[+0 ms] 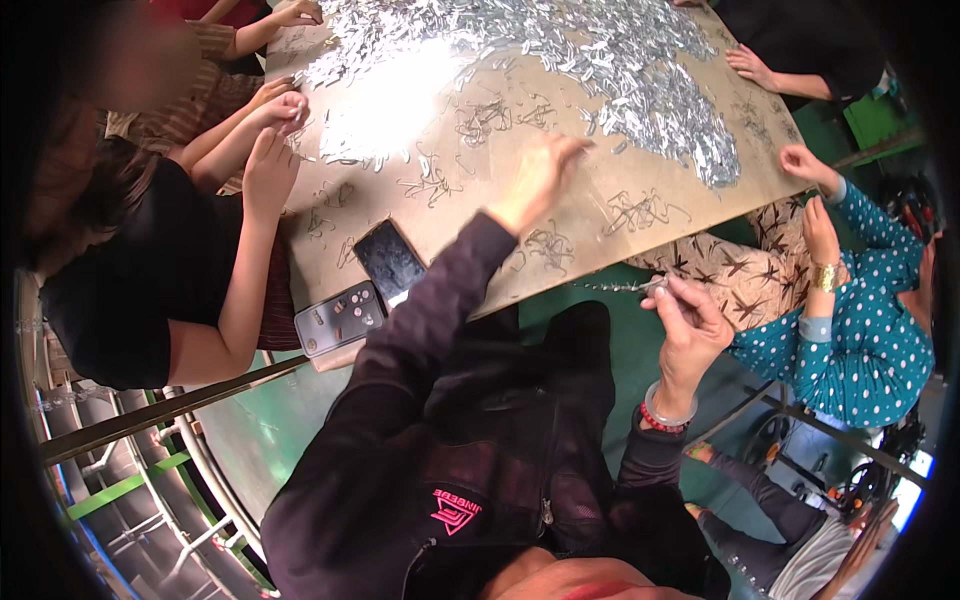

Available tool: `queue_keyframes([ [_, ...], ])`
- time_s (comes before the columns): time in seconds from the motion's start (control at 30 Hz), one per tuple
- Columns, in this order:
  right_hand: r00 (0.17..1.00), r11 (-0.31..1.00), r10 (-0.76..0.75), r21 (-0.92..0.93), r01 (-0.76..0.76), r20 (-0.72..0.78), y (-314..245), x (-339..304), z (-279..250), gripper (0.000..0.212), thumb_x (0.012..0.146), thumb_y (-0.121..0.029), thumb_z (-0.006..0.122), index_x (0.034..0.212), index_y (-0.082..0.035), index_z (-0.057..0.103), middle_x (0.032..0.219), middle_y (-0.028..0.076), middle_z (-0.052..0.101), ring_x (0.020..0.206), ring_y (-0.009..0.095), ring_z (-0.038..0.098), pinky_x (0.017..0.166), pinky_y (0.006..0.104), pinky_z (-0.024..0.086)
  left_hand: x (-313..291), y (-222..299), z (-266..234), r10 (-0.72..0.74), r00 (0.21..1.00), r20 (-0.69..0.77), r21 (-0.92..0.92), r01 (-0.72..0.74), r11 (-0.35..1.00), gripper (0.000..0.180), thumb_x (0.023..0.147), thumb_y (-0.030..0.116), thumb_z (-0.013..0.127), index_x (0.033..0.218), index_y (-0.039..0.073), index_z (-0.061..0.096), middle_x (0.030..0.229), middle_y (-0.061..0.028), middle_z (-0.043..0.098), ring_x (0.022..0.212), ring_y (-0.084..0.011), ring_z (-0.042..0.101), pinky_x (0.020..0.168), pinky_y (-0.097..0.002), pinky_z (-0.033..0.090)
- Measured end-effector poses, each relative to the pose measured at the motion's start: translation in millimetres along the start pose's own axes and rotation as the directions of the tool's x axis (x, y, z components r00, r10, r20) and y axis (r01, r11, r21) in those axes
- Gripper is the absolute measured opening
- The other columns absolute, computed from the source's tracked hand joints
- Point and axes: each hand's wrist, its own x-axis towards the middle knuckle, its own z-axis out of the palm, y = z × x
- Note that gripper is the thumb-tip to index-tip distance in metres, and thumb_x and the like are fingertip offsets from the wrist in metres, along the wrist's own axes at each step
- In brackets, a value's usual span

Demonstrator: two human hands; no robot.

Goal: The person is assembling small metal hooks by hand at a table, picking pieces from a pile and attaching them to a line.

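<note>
My left hand (pixel 543 182) is over the table, its fingers pointing toward the edge of a pile of small silvery metal pieces (pixel 650 100). Motion smears the fingertips, so I cannot make out whether they hold anything. Off the table's near edge, my right hand (pixel 692 325) is raised with thumb and forefinger pinched together. From that pinch a thin, wire-like metal strand (pixel 615 287) sticks out to the left. Small clumps of thin bent wires lie below my left hand, one clump (pixel 548 248) near the edge and another (pixel 645 210) farther right.
On the table (pixel 470 210), a dark phone (pixel 388 258) and a grey case with round stickers (pixel 342 318) lie by my left forearm. Co-workers' hands (pixel 275 150) are busy on the left. A person in a dotted teal top (pixel 850 340) sits at the right.
</note>
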Motion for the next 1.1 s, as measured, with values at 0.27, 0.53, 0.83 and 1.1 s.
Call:
queue_keyframes([
  [0.27,1.000,0.996,0.017,-0.087,-0.016,0.010,-3,-1,1,0.018,0.074,0.016,0.059,0.090,0.009,0.062,0.081,0.012,0.061,0.067,0.015,0.062,0.062,0.0225,0.051,41,-74,15,0.123,0.935,0.333,0.515,-0.289,0.807,0.017,0.075,0.008,0.053,0.091,0.005,0.058,0.091,-0.0090,0.055,0.092,-0.0243,0.053,0.074,-0.0352,0.049],
  [0.53,1.000,1.000,0.007,-0.026,-0.006,0.025,4,-12,-3,0.018,0.075,0.015,0.059,0.091,0.008,0.063,0.084,0.011,0.061,0.069,0.014,0.061,0.063,0.0230,0.053,-9,46,-22,-0.200,0.937,0.286,-0.403,0.307,0.862,0.022,0.093,0.022,0.050,0.096,0.001,0.054,0.077,-0.0069,0.062,0.069,-0.0126,0.061,0.064,-0.0273,0.049],
  [0.83,0.996,0.997,-0.071,0.029,0.073,-0.055,-5,-26,8,0.016,0.076,0.014,0.059,0.091,0.009,0.062,0.083,0.010,0.060,0.069,0.013,0.060,0.064,0.0211,0.050,-72,158,-40,-0.023,0.994,0.105,-0.631,0.084,0.771,0.009,0.086,0.007,0.057,0.090,0.001,0.052,0.091,-0.0088,0.055,0.084,-0.0184,0.056,0.074,-0.0291,0.046],
  [1.1,0.982,0.954,-0.190,-0.237,0.182,-0.012,-14,-30,6,0.019,0.077,0.010,0.060,0.096,0.006,0.063,0.083,0.008,0.061,0.068,0.012,0.058,0.061,0.0204,0.047,-78,161,-20,-0.070,0.997,-0.017,-0.695,0.038,0.718,0.012,0.083,-0.002,0.056,0.095,-0.001,0.054,0.096,-0.0127,0.058,0.080,-0.0203,0.061,0.070,-0.0277,0.048],
])
